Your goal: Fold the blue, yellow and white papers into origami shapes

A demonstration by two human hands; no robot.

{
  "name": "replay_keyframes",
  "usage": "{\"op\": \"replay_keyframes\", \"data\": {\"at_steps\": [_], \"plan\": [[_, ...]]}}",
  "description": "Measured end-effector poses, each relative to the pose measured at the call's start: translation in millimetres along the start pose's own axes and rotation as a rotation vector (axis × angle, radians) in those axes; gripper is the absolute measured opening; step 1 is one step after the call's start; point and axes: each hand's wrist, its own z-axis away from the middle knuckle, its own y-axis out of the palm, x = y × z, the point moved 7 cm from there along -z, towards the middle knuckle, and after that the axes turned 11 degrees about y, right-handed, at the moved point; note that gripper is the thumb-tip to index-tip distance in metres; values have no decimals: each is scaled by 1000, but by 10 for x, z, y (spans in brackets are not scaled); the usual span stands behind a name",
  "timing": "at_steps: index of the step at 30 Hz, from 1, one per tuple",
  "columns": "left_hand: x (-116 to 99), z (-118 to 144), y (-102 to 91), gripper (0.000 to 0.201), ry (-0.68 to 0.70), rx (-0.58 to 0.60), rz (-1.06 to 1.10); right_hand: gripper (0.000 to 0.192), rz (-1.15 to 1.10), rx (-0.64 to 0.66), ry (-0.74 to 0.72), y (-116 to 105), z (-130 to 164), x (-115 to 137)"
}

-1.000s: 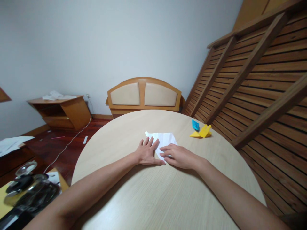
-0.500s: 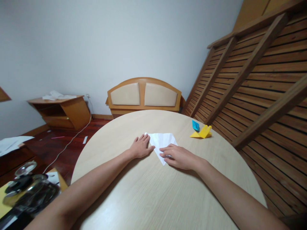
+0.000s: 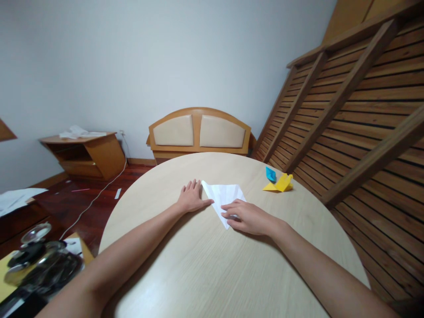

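Observation:
A white sheet of folded paper [image 3: 221, 198] lies on the round wooden table [image 3: 185, 265], tapering to a point toward me. Its upper left edge stands slightly raised, and creases run across it. My left hand [image 3: 192, 197] rests flat on the table at the paper's left, fingers spread, thumb tip at the paper's left edge. On the paper's right part lies my right hand [image 3: 247, 216], fingers apart and slightly bent, pressing on the sheet. That hand covers the paper's lower right edge.
A blue folded paper piece [image 3: 270, 174] and a yellow folded paper piece [image 3: 281, 183] sit at the table's right. Beyond the far edge stands a padded headboard [image 3: 198, 130]. Wooden slats [image 3: 344, 123] lean on the right. Cluttered items [image 3: 46, 265] are at lower left.
My left hand has slid a little to the left, off the paper's upper left corner, which now shows and stands up slightly. My right hand has stayed in place.

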Motion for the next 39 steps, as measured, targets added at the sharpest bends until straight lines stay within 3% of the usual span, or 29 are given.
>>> {"op": "replay_keyframes", "data": {"at_steps": [5,9,14,22,29,36,39], "plan": [[249,-94,-34,108,-150,-69,-16,29,-14,5,-2,-17,-3,5],[201,-26,-83,105,-158,-147,-57,29,-13,18,-6,-26,6,12],[115,17,-38,112,-66,-97,-29,27,-23,26,-15,-26,15,20],[515,-94,-113,101,-267,-140,-67,26,-43,37,-18,-41,19,40],[386,-92,-53,110,-168,-169,-58,23,-63,38,-19,-81,31,77],[674,-278,-76,111,-282,-135,-50,23,-63,41,-19,-88,29,82],[777,-300,-122,102,-338,-161,-54,24,-63,33,-13,-89,28,64]]}}
